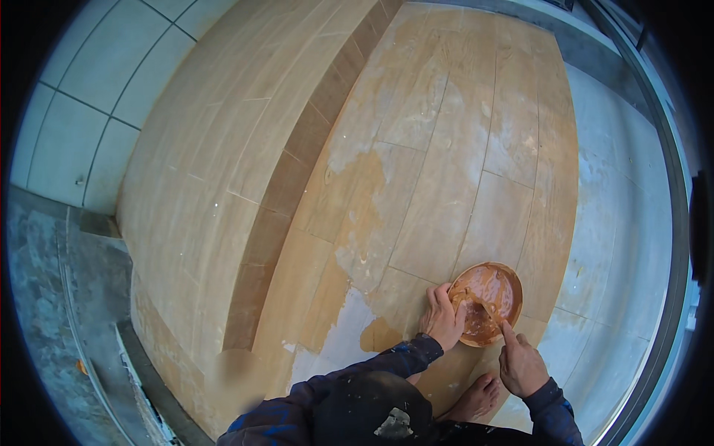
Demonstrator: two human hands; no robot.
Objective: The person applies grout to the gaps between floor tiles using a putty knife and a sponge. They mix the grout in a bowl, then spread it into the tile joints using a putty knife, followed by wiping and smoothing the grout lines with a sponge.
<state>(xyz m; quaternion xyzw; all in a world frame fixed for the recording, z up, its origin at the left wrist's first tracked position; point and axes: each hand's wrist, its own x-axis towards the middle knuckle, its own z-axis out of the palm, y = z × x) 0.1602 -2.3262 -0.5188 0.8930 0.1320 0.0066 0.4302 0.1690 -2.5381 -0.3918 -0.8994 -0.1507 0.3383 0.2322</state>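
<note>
A round bowl (508,279) holds wet orange-brown paste, which is smeared up its inner wall. My left hand (442,318) grips the bowl's left rim, thumb on the near side. At the lower right rim, my right hand (523,364) is closed with the index finger stretched toward the bowl. It holds a thin paste-coated tool (491,311) that dips into the paste; its exact kind is hidden by the coating and my fingers. The bowl is just above or on the wood-look tile floor (428,223); I cannot tell which. My bare foot (476,401) is close below it.
Pale dried smears and wet patches mark the planks. A raised tiled step (223,149) runs along the left, with its brown edge (297,163) facing me. White wall tiles (111,67) are beyond it. A pale ledge (613,223) and dark metal frame (678,245) border the right side.
</note>
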